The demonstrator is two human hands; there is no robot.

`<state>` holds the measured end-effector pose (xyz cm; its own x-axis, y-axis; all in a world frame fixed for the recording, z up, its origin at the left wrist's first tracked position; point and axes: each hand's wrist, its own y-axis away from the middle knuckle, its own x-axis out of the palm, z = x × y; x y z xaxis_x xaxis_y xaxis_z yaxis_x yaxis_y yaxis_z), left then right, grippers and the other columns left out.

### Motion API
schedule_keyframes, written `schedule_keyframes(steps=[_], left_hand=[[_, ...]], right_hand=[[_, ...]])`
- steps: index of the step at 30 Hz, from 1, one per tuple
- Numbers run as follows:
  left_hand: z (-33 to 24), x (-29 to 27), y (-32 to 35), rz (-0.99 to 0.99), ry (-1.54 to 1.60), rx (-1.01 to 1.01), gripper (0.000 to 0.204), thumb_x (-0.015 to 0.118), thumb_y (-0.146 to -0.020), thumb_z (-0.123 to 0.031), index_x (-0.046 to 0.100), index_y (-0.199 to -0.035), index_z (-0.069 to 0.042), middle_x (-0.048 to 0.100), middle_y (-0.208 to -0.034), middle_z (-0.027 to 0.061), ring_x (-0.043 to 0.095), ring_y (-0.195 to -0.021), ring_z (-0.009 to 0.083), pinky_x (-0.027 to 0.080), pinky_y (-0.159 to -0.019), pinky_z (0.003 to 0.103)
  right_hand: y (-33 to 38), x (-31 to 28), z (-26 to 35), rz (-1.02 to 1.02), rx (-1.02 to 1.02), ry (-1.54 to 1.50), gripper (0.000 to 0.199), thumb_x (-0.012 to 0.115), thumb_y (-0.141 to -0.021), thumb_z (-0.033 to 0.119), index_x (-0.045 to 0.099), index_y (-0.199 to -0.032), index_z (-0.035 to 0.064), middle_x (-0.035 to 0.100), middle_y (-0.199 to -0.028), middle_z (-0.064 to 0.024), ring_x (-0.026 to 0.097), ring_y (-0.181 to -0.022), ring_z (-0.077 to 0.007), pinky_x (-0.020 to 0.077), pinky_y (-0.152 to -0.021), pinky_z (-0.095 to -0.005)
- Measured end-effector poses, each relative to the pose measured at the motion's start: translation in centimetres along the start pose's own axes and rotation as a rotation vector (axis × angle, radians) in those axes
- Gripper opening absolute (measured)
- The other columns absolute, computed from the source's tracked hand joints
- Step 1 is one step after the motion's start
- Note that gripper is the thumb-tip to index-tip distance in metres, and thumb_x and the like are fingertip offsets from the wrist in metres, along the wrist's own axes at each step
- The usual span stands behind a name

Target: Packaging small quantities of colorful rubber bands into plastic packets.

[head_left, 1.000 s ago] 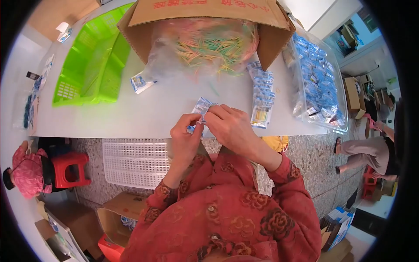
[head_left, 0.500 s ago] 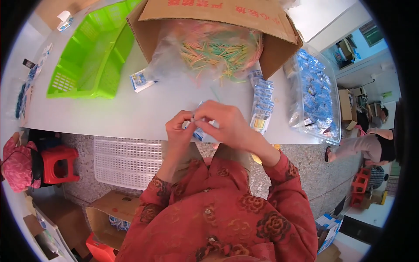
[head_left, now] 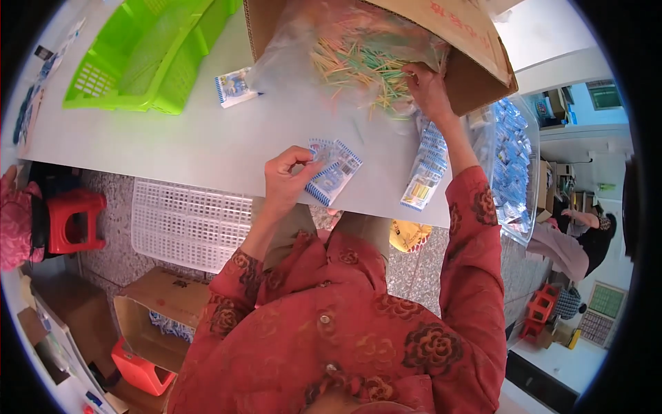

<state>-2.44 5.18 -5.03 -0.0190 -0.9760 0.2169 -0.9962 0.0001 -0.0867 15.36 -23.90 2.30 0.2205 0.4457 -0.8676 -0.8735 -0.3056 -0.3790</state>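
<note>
My right hand (head_left: 430, 91) reaches into a clear plastic bag (head_left: 289, 65) of thin pastel sticks (head_left: 358, 65). Its thumb and index fingertips are slightly apart at the right side of the pile. Near the table's front edge, my left hand (head_left: 286, 178) is closed in a pinch. The fingertips rest over the left side of blue-and-white packets (head_left: 338, 172), and what they pinch is too small to make out. An open cardboard box (head_left: 476, 83) lies around the bag.
A row of overlapping packets (head_left: 427, 162) lies below my right forearm. Farther right stands a clear bin (head_left: 529, 186) full of blue packets. One packet (head_left: 236, 87) lies by a green basket (head_left: 162, 90) at the left. A white crate (head_left: 189, 224) is below the table edge.
My right hand has parted from my left and moved up and right into the sticks. The left stays near the packets, which are now more exposed. The view has shifted slightly.
</note>
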Motion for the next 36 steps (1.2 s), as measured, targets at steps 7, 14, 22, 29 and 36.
schedule_keyframes(steps=[7, 14, 22, 29, 36], left_hand=[[0.4, -0.6, 0.1, -0.066, -0.025, 0.084, 0.01, 0.069, -0.076, 0.004, 0.061, -0.081, 0.004, 0.061, -0.078, 0.0026, 0.054, -0.07, 0.0074, 0.044, -0.065, 0.02], [-0.9, 0.7, -0.1, -0.082, -0.054, 0.072, 0.008, 0.065, -0.078, 0.005, 0.063, -0.085, 0.002, 0.059, -0.081, 0.0003, 0.05, -0.076, 0.0063, 0.041, -0.069, 0.02], [-1.9, 1.2, 0.4, -0.131, -0.184, 0.167, 0.01, 0.069, -0.076, 0.0, 0.064, -0.084, 0.003, 0.064, -0.078, 0.0057, 0.057, -0.071, 0.0095, 0.047, -0.065, 0.023], [-3.0, 1.8, 0.4, -0.14, -0.346, 0.307, 0.011, 0.063, -0.074, 0.004, 0.062, -0.084, 0.002, 0.063, -0.08, 0.0094, 0.06, -0.07, 0.0174, 0.048, -0.066, 0.026], [-5.0, 2.2, 1.3, -0.105, -0.421, 0.324, 0.01, 0.058, -0.078, 0.004, 0.06, -0.087, 0.0, 0.06, -0.08, 0.0105, 0.06, -0.072, 0.0195, 0.048, -0.064, 0.029]], right_hand=[[-0.5, -1.0, 5.8, -0.008, -0.063, -0.087, 0.017, 0.059, -0.082, 0.005, 0.063, -0.098, 0.0026, 0.066, -0.091, -0.0112, 0.063, -0.07, -0.0189, 0.05, -0.062, -0.0303], [5.3, -4.0, 17.7, 0.141, -0.275, -0.383, 0.019, 0.068, -0.077, 0.005, 0.064, -0.095, 0.0032, 0.062, -0.093, -0.008, 0.061, -0.068, -0.0197, 0.0485, -0.059, -0.0281], [7.8, -3.3, 18.8, 0.041, -0.47, -0.057, 0.021, 0.071, -0.071, 0.005, 0.062, -0.09, 0.0041, 0.058, -0.091, -0.0068, 0.06, -0.074, -0.0221, 0.0495, -0.06, -0.0319], [8.7, -2.9, 19.3, 0.067, -0.493, -0.174, 0.02, 0.067, -0.072, 0.002, 0.061, -0.09, 0.0039, 0.06, -0.09, -0.0073, 0.061, -0.073, -0.024, 0.0502, -0.06, -0.0326], [8.5, -4.4, 19.2, 0.296, -0.223, -0.198, 0.016, 0.066, -0.076, 0.007, 0.062, -0.091, 0.0043, 0.064, -0.081, -0.0101, 0.061, -0.075, -0.0313, 0.0512, -0.064, -0.0358]])
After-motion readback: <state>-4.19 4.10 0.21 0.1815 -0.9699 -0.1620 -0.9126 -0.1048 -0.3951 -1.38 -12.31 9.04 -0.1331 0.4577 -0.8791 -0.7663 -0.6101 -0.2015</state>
